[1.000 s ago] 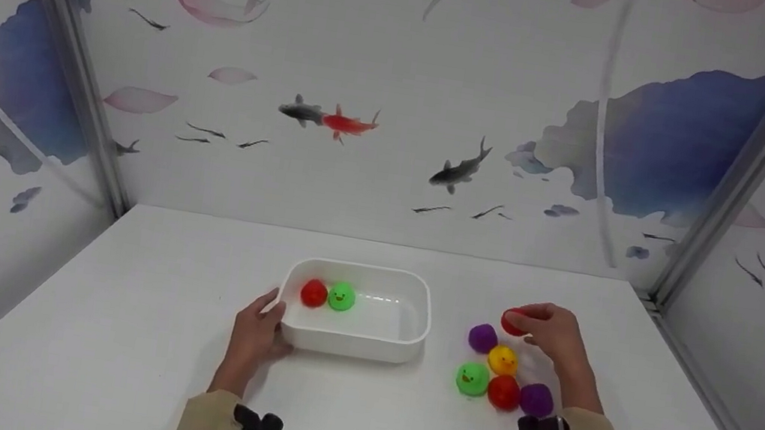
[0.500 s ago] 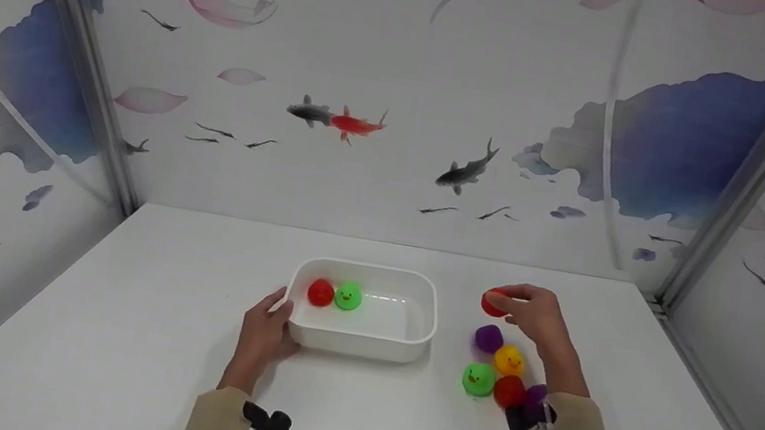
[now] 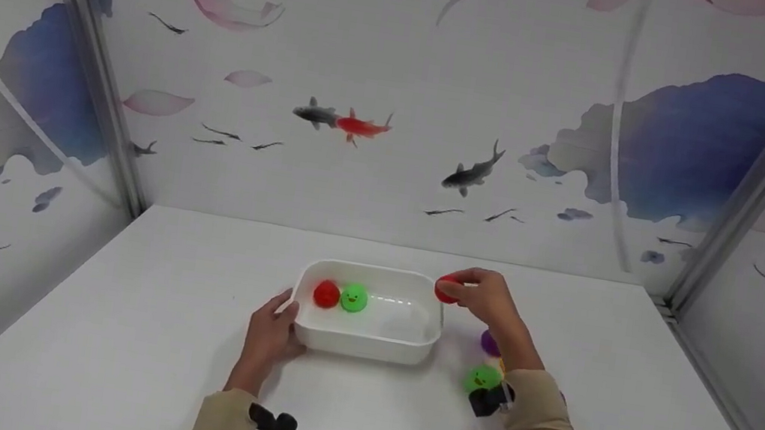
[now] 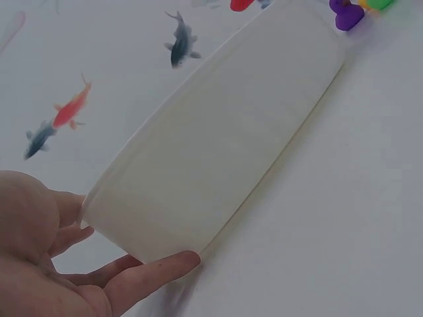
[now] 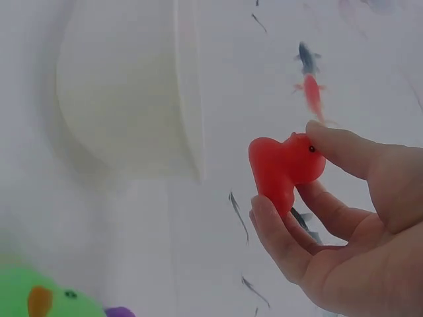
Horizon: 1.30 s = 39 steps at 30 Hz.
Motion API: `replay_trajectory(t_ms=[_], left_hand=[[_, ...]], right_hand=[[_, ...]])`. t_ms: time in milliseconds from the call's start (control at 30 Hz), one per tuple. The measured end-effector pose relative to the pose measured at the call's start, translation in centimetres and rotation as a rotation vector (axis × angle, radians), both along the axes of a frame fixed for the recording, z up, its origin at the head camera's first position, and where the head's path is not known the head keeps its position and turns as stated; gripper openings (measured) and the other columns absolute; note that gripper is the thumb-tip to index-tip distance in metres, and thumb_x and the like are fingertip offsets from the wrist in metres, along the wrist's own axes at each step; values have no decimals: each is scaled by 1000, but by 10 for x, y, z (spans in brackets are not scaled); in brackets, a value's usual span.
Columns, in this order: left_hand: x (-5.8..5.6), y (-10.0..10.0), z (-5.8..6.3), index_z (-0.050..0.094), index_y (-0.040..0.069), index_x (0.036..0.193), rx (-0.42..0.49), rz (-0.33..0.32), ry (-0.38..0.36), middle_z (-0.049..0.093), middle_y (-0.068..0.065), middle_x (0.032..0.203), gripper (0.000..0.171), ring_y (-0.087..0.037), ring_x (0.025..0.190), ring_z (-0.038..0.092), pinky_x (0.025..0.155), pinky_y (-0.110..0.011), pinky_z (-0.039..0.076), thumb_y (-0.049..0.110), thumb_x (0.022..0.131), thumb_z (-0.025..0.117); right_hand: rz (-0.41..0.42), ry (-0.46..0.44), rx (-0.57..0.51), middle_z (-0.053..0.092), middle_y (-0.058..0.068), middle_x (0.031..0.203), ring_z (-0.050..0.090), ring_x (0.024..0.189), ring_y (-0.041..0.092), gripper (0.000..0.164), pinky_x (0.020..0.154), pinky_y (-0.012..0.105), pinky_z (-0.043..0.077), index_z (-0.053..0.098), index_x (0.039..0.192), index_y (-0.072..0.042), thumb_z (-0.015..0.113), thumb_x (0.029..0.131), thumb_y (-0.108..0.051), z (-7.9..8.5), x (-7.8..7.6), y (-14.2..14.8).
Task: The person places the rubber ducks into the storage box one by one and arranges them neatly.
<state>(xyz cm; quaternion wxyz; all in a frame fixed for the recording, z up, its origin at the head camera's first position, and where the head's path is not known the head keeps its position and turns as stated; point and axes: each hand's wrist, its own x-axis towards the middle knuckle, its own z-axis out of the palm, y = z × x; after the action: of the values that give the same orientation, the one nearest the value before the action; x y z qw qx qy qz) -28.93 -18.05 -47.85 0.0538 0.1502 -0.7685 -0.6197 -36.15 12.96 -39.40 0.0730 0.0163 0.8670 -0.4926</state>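
Right hand (image 3: 491,299) pinches red duck (image 5: 284,166) near right rim of white tub (image 3: 363,346) | left hand (image 3: 270,333) grips tub's left end | risk: low carry could clip rim, dislodging duck; clearance unclear

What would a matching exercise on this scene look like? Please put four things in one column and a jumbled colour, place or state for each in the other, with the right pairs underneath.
Column one
1. Left hand
2. Tub
3. Right hand
4. Purple duck

Column two
A. Holding a red duck
B. On the table, to the right of the tub
C. White
D. Touching the tub's left end

Right pairs: 1-D, 2-C, 3-A, 4-B
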Motion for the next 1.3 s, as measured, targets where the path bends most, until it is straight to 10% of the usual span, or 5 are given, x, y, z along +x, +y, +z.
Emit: replay_trajectory(t_ms=[633,1300], left_hand=[[-2,2,-4,40,8,153,-5,32,8,48,-28,149,50,-43,136,51,92,-53,59,25,107,46],[-1,2,-3,40,9,153,-24,34,10,49,-25,150,49,-42,136,51,95,-52,57,24,107,47]], right_hand=[[99,29,-80,70,17,118,67,107,27,35,103,42,56,68,120,-2,73,92,-22,-17,-20,-62],[84,-17,141,71,10,112,63,98,22,30,88,31,57,70,114,-5,74,91,-22,-48,-39,-97]])
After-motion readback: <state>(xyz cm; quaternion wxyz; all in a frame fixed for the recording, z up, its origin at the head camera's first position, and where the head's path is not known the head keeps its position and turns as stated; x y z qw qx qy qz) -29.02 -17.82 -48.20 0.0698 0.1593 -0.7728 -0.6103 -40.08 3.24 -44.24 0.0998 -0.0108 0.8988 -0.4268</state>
